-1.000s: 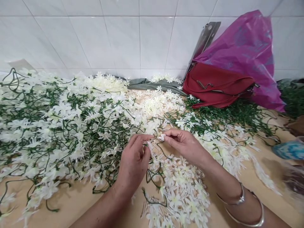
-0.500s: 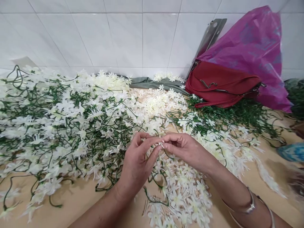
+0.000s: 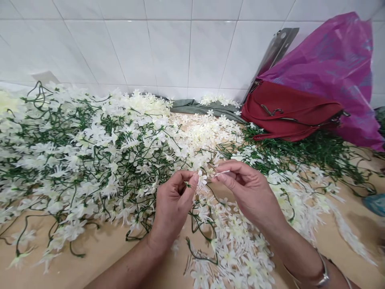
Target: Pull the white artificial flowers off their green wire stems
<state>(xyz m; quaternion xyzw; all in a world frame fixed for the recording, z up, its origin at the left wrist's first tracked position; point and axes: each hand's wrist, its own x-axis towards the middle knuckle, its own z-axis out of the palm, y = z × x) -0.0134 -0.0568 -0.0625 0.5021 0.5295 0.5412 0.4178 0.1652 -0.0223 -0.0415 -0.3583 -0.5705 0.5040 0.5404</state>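
Pinched a small white flower (image 3: pixel 202 178) at one edge between thumb and forefinger of the left hand (image 3: pixel 173 200), and a thin white strand (image 3: pixel 223 173) between those of the right hand (image 3: pixel 252 190), just apart. Seemed to risk dropping the flower among look-alike loose blossoms (image 3: pixel 227 256) below, through a slack hold, or bending the strand, through too firm a squeeze. Could not make out the strand's ends clearly, nor the petal edge covered by left fingertips. Saw only part of a bangle (image 3: pixel 324 273) at the bottom, the pile (image 3: pixel 102 160) at the left, and a blue item (image 3: pixel 376 204), too cropped to name, at the right.
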